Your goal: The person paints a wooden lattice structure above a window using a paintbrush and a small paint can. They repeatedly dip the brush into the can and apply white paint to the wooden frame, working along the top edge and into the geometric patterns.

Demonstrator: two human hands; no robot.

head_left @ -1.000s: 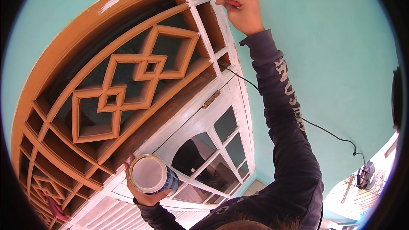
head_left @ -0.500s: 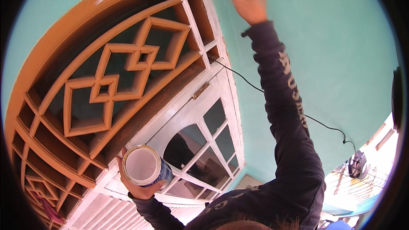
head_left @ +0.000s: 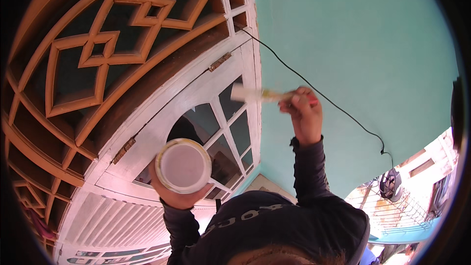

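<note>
My left hand (head_left: 174,195) is wrapped round the lower part of a paint can (head_left: 184,164), held open-end up and showing pale paint inside. My right hand (head_left: 306,115) grips a paintbrush (head_left: 265,94) with a red-tipped handle; its pale bristles are blurred, pointing left in front of the door's panes. Behind both hands is a white-painted arched door (head_left: 149,132) with glass panes and hinges. Above it spreads an orange-brown wooden lattice (head_left: 103,95) of nested diamonds, with white paint on its right-hand uprights.
A turquoise wall (head_left: 343,29) fills the right side, crossed by a black cable (head_left: 333,104) that runs down to a dark fan-like fixture (head_left: 390,186). Beside that are a wire grille (head_left: 373,211) and a bright opening. Pink cloth hangs at the lower left of the lattice.
My right hand with the brush has dropped from the upper frame to door level. The can has moved slightly right. The view has shifted, with lattice and door sitting higher and further left.
</note>
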